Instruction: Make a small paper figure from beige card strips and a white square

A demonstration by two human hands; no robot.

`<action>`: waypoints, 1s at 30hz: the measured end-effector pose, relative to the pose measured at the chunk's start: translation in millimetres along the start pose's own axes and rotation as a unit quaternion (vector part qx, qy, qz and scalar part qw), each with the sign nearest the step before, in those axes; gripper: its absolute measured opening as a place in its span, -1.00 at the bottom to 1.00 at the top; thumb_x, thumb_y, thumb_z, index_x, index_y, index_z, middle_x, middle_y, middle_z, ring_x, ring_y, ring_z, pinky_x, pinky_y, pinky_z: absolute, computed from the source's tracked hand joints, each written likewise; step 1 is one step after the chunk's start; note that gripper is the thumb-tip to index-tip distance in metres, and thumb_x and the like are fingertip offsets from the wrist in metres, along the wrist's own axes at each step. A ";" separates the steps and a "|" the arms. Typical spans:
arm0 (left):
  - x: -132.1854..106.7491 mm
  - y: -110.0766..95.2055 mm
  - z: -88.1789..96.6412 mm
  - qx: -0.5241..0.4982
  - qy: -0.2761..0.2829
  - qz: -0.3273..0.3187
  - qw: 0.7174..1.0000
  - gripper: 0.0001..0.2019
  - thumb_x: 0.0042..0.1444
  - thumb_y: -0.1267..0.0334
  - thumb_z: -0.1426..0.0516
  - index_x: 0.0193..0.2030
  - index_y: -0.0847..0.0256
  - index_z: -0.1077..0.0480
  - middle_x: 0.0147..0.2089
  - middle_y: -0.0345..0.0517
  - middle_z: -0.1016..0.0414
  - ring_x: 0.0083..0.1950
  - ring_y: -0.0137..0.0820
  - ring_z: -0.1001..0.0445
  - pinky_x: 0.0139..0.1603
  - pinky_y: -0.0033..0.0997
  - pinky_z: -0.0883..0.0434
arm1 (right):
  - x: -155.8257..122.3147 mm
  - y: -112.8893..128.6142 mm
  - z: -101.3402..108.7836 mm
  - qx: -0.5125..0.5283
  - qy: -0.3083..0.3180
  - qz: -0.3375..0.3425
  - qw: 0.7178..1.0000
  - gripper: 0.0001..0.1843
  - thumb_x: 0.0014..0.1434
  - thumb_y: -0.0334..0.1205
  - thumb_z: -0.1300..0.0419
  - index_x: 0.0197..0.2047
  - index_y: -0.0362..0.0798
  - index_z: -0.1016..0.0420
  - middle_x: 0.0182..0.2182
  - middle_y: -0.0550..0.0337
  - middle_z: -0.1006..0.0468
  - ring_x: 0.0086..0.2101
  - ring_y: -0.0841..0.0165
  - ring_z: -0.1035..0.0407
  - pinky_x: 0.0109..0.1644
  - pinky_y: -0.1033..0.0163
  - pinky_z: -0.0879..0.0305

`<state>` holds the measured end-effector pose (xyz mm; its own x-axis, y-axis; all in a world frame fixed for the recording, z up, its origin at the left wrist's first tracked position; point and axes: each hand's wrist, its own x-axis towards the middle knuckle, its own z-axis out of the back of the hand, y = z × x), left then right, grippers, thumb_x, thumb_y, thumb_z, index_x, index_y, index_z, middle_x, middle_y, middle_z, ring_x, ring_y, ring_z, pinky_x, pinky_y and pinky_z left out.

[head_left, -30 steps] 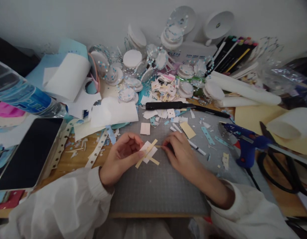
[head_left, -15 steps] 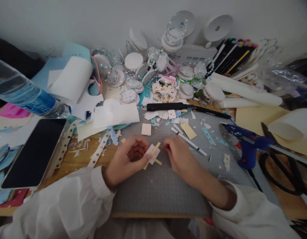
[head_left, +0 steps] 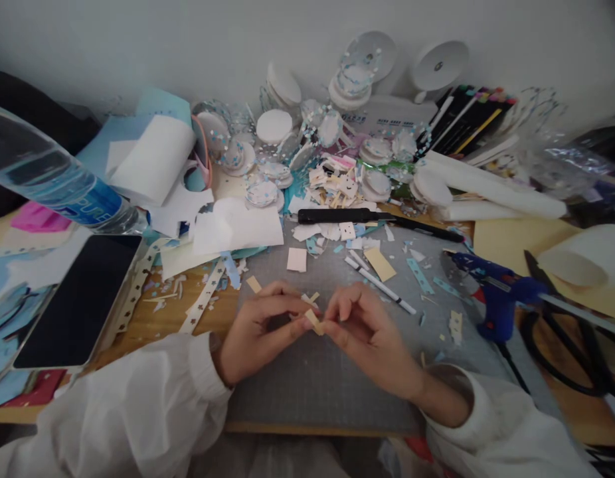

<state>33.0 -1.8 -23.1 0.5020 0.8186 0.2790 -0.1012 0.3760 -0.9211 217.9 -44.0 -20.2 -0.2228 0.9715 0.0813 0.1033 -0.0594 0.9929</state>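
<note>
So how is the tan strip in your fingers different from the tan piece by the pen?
The strip is narrow; the piece is wider. The strip is pinched between the left hand and right hand; the piece lies flat on the mat, untouched. Both are tan paper.

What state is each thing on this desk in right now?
left hand: fingers pinched on the paper piece
right hand: fingers pinched on the same piece
paper piece: held between both hands, over the mat
tablet: flat, screen dark
bottle: lying on its side
glue gun: lying unheld
</note>
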 end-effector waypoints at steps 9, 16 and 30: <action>-1.3 -4.2 -1.6 -0.138 0.004 0.018 0.990 -0.89 0.10 0.44 -0.19 -0.23 0.23 -0.52 -0.29 -0.09 -0.43 -0.27 -0.45 -0.41 -0.25 -0.47 -0.39 | -2.0 -4.8 -3.4 -0.027 -0.020 0.030 0.999 -0.76 0.25 -0.35 -0.11 -0.38 0.03 -0.10 -0.42 0.32 -0.23 -0.40 0.48 -0.17 -0.34 0.37 -0.19; -1.3 -6.0 -5.2 -0.163 -0.027 0.065 0.984 -0.84 0.17 0.26 -0.15 -0.39 0.27 -0.39 -0.38 -0.14 -0.34 -0.33 -0.45 -0.33 -0.30 -0.47 -0.32 | 4.0 8.0 6.0 -0.134 0.014 0.116 0.984 -0.87 0.22 -0.41 -0.11 -0.28 0.03 -0.25 -0.35 0.25 -0.37 -0.32 0.43 -0.32 -0.24 0.29 -0.29; -0.3 -5.2 -5.8 -0.295 -0.044 0.188 0.936 -0.71 0.08 0.06 -0.21 -0.38 0.26 -0.30 -0.45 -0.20 -0.43 -0.48 -0.53 -0.35 -0.40 -0.50 -0.33 | -104.1 17.2 60.7 -0.316 -0.566 -0.030 0.761 -0.74 -0.12 -0.14 -0.37 -0.31 0.07 -0.48 -0.33 0.14 -0.52 -0.31 0.18 -0.42 -0.15 0.03 -0.32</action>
<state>38.3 -6.5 -20.1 0.4510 0.8872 -0.0979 0.2479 -0.2298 -0.9411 301.7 -132.2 -16.9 0.8055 0.5316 0.2619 -0.4406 0.2415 0.8646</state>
